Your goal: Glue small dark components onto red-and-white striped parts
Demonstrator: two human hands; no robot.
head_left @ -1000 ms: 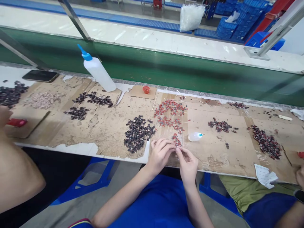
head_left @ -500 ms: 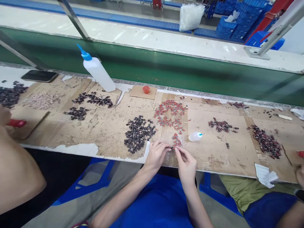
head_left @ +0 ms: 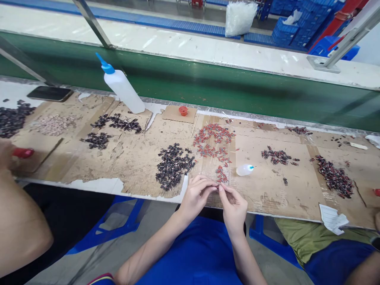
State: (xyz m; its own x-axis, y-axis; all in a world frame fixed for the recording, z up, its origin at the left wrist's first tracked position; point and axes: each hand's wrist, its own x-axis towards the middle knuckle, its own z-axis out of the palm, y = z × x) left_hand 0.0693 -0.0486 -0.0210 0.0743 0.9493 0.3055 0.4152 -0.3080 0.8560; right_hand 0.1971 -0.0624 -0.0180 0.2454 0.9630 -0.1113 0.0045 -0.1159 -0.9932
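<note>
My left hand and my right hand meet at the fingertips over the near edge of the cardboard. Both are closed in a pinch around a tiny dark part, mostly covered by the fingers, so its kind cannot be made out. Just beyond the fingertips lies a small cluster of red parts, trailing from a larger spread of red pieces. Left of my hands is a heap of small black parts. A small white bottle with a blue tip lies on its side to the right.
A large white squeeze bottle leans near the back. Beside it, a red cap rests on a cardboard piece. Dark red piles lie to the right. A co-worker's arm is at left, another person at right. A phone lies back left.
My fingertips have drawn closer together, covering more of the small part between them. The left co-worker's arm has shifted slightly. The piles look the same.
</note>
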